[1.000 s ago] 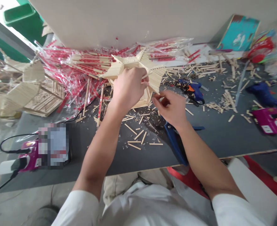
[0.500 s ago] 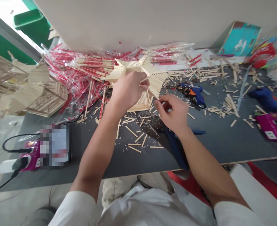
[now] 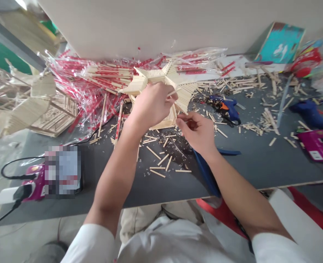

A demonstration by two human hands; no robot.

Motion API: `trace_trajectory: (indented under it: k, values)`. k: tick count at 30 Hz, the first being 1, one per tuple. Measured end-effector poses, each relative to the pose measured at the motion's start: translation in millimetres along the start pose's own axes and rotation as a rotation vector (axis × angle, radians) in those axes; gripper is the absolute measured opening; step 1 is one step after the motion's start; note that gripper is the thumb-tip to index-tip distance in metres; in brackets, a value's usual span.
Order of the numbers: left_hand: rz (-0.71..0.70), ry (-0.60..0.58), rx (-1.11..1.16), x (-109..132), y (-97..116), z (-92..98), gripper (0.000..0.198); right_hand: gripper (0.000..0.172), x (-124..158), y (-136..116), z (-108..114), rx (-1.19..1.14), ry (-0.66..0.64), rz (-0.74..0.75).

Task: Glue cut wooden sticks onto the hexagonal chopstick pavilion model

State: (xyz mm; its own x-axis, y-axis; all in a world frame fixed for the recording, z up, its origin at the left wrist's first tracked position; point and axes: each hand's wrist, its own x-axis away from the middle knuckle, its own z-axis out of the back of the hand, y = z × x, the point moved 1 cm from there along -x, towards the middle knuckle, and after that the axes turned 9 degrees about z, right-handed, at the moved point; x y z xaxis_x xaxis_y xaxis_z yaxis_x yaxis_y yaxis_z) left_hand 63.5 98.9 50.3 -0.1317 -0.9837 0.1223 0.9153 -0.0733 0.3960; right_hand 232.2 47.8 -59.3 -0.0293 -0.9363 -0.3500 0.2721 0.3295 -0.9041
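A model made of thin wooden sticks, with a flared, pointed roof [image 3: 187, 93], stands in front of me on the dark table. My left hand [image 3: 153, 104] is closed over the middle of the roof, with a short wooden stick [image 3: 174, 92] poking out between its fingers. Low at the model's right side, my right hand [image 3: 198, 133] is pinched, thumb and forefinger together close to the base [image 3: 164, 125]. Whatever those fingertips hold is too small to make out. My left hand hides part of the roof.
Cut stick pieces [image 3: 157, 168] litter the table [image 3: 109, 182]. Plastic-wrapped sticks [image 3: 103, 76] lie behind. Another stick model [image 3: 54, 113] stands left, near a phone [image 3: 68, 170]. Blue glue guns [image 3: 229, 109] and a magenta power strip [image 3: 316, 144] sit right; a blue-handled tool [image 3: 205, 171] lies under my right wrist.
My right hand has moved slightly left and down, from the roof's corner to beside the base. My left hand has shifted slightly right, still over the roof.
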Motion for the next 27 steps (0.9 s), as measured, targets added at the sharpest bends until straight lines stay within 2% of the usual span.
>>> trace_trajectory:
  k: [4, 9, 14, 19, 23, 27]
  values:
    - [-0.093, 0.045, 0.012, -3.8, -4.6, -3.6, 0.032, 0.024, -1.0, 1.1, -1.8, -0.055, 0.006, -0.009]
    - [-0.123, 0.075, 0.073, -6.4, -6.0, -6.2, 0.027, 0.038, -6.1, -2.7, -5.6, -0.317, -0.027, -0.142]
    - [-0.081, 0.1, 0.057, -3.8, -2.0, -4.8, 0.025, 0.046, -8.3, -6.7, -8.4, -0.304, -0.001, -0.131]
    - [-0.05, 0.06, 0.011, 1.5, 2.6, -4.3, 0.027, 0.051, -11.7, -4.9, -8.4, -0.357, -0.008, -0.18]
    - [-0.042, 0.058, -0.01, 1.1, 2.8, -5.2, 0.027, 0.051, -12.7, -3.9, -8.2, -0.387, -0.021, -0.192]
    - [-0.091, 0.076, 0.008, 0.2, 1.0, -4.4, 0.026, 0.046, -11.8, -1.1, -6.9, -0.38, -0.029, -0.184]
